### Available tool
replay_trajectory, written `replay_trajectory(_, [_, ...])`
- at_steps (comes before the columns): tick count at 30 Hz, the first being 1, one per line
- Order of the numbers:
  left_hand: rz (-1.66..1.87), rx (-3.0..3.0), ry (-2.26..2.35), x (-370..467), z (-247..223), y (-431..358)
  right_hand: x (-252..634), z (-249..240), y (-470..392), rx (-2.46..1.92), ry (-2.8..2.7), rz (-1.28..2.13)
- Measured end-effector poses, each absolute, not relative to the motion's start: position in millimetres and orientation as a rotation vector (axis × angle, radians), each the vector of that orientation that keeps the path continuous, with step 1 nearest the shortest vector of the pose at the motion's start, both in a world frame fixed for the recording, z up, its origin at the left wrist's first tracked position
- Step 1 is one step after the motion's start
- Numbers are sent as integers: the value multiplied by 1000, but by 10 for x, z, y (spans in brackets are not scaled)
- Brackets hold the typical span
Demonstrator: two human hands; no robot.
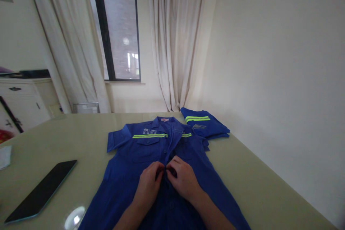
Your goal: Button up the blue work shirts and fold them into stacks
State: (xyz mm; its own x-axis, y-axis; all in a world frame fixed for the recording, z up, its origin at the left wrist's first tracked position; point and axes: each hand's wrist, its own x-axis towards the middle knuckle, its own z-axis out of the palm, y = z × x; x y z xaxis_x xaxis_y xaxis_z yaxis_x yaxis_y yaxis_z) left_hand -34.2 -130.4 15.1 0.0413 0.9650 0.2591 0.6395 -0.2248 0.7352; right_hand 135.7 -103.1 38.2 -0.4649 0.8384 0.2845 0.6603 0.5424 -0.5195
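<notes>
A blue short-sleeved work shirt (121,176) lies front up on the table, its collar at the far end. Yellow-green stripes cross its chest, and white print shows above one pocket. At the front opening, my left hand (151,178) pinches the shirt's edge between thumb and fingers. Close against it, my right hand (183,176) pinches the opposite edge, fingertips nearly meeting the left ones. Whether a button sits between the fingertips is hidden. Above my hands the shirt front is parted near the collar, with a button visible on the placket.
A folded blue garment (212,125) with a matching stripe lies behind the shirt at the right, near the wall. On the left of the glossy table (88,133) rests a dark flat tablet-like slab (43,190). Curtains (178,36) and a window stand beyond; a white cabinet (24,100) is at far left.
</notes>
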Motion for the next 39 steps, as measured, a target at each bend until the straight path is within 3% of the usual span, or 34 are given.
replay_trajectory(13, [1099,1877,1589,-326,200,-1330,1338,336,-991,-1169,-2111,563])
replay_trajectory(39, [1337,993,1343,-287,128,-1223,1419,392,-944,-1059,-2098,715])
